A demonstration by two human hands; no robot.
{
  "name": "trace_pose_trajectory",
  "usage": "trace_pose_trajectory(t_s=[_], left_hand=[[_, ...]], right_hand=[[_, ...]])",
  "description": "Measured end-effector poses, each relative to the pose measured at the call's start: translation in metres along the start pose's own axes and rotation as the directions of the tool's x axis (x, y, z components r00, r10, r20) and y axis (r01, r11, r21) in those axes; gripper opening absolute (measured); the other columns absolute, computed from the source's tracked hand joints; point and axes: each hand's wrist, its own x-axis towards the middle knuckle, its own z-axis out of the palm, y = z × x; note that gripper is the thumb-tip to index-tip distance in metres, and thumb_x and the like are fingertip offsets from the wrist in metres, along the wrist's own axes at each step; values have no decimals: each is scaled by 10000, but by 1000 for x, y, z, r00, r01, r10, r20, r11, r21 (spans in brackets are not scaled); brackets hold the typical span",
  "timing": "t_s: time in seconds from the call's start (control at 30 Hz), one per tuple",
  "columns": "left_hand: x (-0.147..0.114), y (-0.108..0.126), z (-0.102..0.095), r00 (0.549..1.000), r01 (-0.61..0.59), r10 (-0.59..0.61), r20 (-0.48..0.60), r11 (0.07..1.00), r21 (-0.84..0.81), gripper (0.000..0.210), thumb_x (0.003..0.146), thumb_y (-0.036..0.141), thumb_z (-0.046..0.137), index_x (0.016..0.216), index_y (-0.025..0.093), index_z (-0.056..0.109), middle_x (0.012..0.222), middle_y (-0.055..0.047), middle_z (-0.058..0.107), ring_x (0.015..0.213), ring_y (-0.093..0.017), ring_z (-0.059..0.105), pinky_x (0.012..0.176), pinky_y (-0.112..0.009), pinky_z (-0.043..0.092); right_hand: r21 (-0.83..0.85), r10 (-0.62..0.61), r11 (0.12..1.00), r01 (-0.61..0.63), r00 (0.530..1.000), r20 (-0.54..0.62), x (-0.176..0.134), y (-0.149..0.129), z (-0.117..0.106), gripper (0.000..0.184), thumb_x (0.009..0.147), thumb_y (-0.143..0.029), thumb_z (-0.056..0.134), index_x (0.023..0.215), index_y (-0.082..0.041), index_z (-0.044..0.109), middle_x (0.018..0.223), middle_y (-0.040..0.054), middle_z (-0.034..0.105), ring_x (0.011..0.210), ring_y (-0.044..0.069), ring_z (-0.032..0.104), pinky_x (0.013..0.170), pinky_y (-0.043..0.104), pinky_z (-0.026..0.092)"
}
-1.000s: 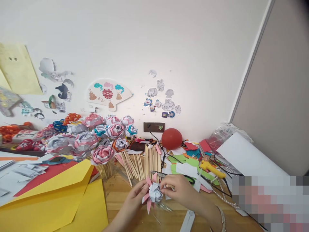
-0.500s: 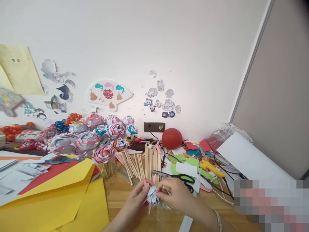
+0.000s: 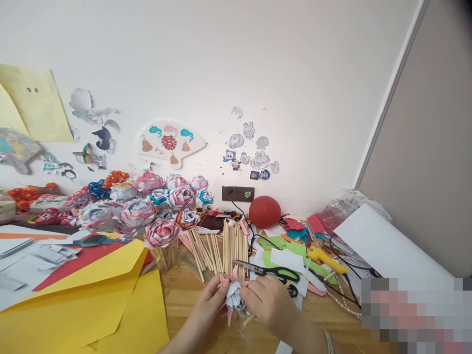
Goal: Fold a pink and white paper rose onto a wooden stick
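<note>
My left hand [image 3: 213,299] pinches the left side of a paper flower [image 3: 234,296], white in the middle with narrow pink petals sticking out around it. On the flower's right side is my right hand [image 3: 272,304], its fingers curled at a pink petal. A short length of wooden stick [image 3: 249,320] pokes out below the right hand, which is closed around it; most of the stick is hidden. Black-handled scissors [image 3: 283,273] lie just beyond the right hand. Behind the flower, several wooden sticks [image 3: 230,246] lie side by side on the table.
Finished paper flowers [image 3: 162,232] stand bunched at the left behind yellow paper [image 3: 147,314]. A red balloon [image 3: 264,212] rests by the wall socket [image 3: 238,193]. Coloured scraps, a yellow glue gun [image 3: 328,259] with its cable, and a bead string [image 3: 337,295] lie at the right.
My right hand has turned over, and the stick in it now slants down toward the table. Its fingers have shifted up to a pink petal. My left hand keeps its grip.
</note>
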Motion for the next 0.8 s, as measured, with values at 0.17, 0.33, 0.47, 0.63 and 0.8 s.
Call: trace_pose_trajectory(t_s=[0.17, 0.33, 0.47, 0.63, 0.8], left_hand=[[0, -1, 1, 1000, -6, 6, 10, 1000, 19, 299, 728, 483, 594, 698, 193, 526, 514, 67, 527, 439, -87, 498, 456, -189, 377], [0, 0, -1, 999, -12, 9, 43, 998, 69, 294, 734, 478, 587, 712, 191, 529, 522, 36, 603, 427, -118, 550, 425, -201, 372], [0, -1, -1, 999, -20, 17, 32, 997, 77, 305, 734, 485, 582, 685, 196, 499, 505, 48, 583, 412, -111, 539, 398, -191, 368], [3, -8, -2, 999, -37, 37, 1, 996, 77, 329, 714, 513, 587, 671, 205, 481, 452, 81, 514, 362, -78, 468, 330, -154, 301], [7, -13, -3, 999, -30, 28, 21, 995, 92, 354, 694, 536, 593, 663, 201, 481, 428, 77, 521, 335, -67, 446, 317, -146, 276]], right_hand=[[81, 18, 996, -22, 998, 58, 1, 2, 3, 254, 895, -136, 338, 707, -179, 503, 587, -1, 528, 521, 140, 455, 502, 278, 237], [256, 165, 947, -193, 978, 126, 2, 3, 4, 271, 908, -207, 323, 735, -190, 531, 616, -8, 544, 550, 126, 478, 504, 252, 276], [232, 182, 952, -198, 979, 88, 3, 0, 4, 280, 899, -211, 334, 711, -189, 540, 600, -5, 535, 538, 131, 467, 495, 259, 269], [206, 124, 970, -131, 991, 45, 4, -4, 5, 278, 877, -157, 337, 684, -181, 535, 568, -6, 517, 511, 128, 453, 485, 259, 261], [288, 134, 940, -182, 975, 178, 3, 0, 7, 209, 823, -144, 397, 665, -189, 527, 589, -11, 535, 535, 125, 471, 500, 244, 287]])
